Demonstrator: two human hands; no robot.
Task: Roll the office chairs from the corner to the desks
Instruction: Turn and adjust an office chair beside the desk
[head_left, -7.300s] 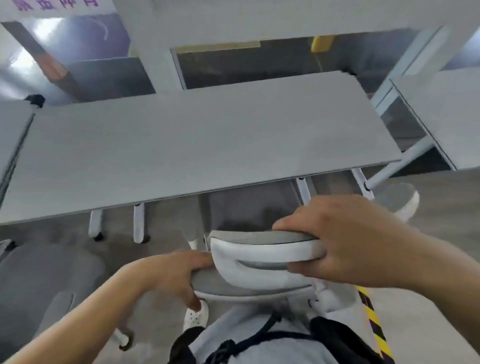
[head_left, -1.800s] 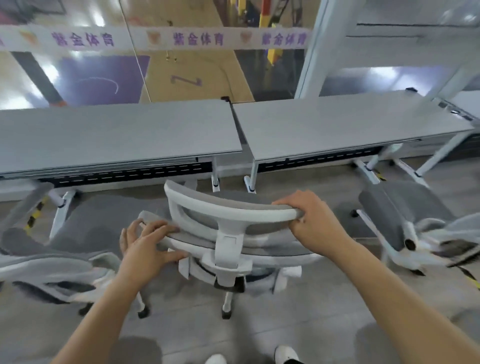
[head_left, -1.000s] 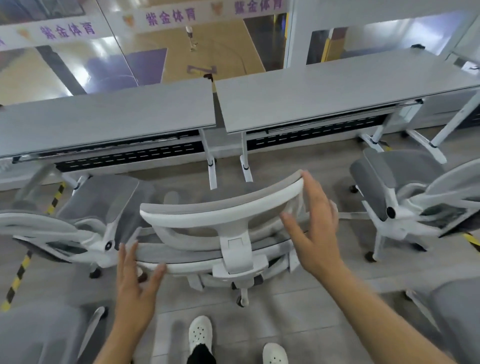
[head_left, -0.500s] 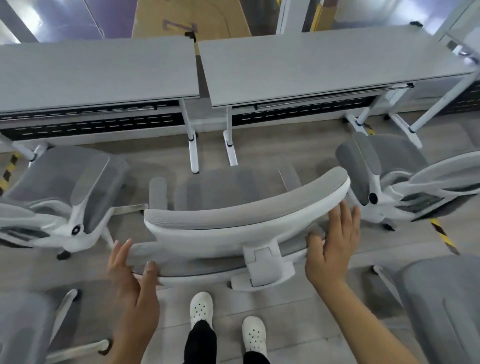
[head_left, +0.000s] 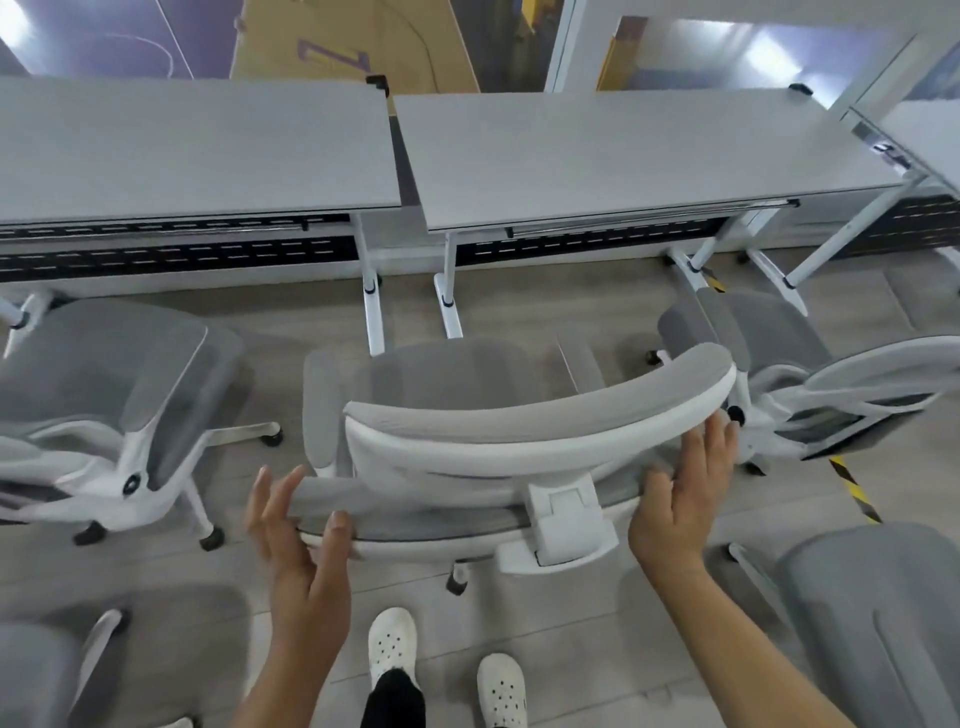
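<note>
Item: middle chair (head_left: 483, 441), grey mesh on a white frame, on casters, seen from behind and above.
Position: on the floor in front of the gap between the left desk (head_left: 192, 145) and the right desk (head_left: 639, 150), its seat facing them and not yet under either top.
Headrest: curved bar (head_left: 540, 415), long axis running left to right, right end tilted a little higher and farther.
Left hand (head_left: 298, 525): fingers spread and nearly straight, thumb and fingertips touching the left end of the chair's back rim; a light contact, not a closed hold.
Right hand (head_left: 680, 499): fingers straight and spread, palm against the right end of the back, fingertips just under the headrest's right end; also no closed hold.
Key relation: the chair lies straight ahead of both hands, between the person and the desks; both hands are about equally near, one at each end of its back. Judged: a forward push would send it on to the desks, and the tilt suggests it may want turning toward the right desk.
Left neighbour: chair (head_left: 109, 395) left of the middle chair, turned sideways.
Right neighbour: chair (head_left: 779, 384) right of the middle chair, also turned sideways.
Nearer items: grey chair parts at both lower corners, cut off.
Feet: white clogs (head_left: 392, 649) behind the middle chair.
Floor tape: black-and-yellow strip (head_left: 852, 488) right of the middle chair.
Writing: a purple mark on the court floor beyond the desks, not readable; no brand visible.
</note>
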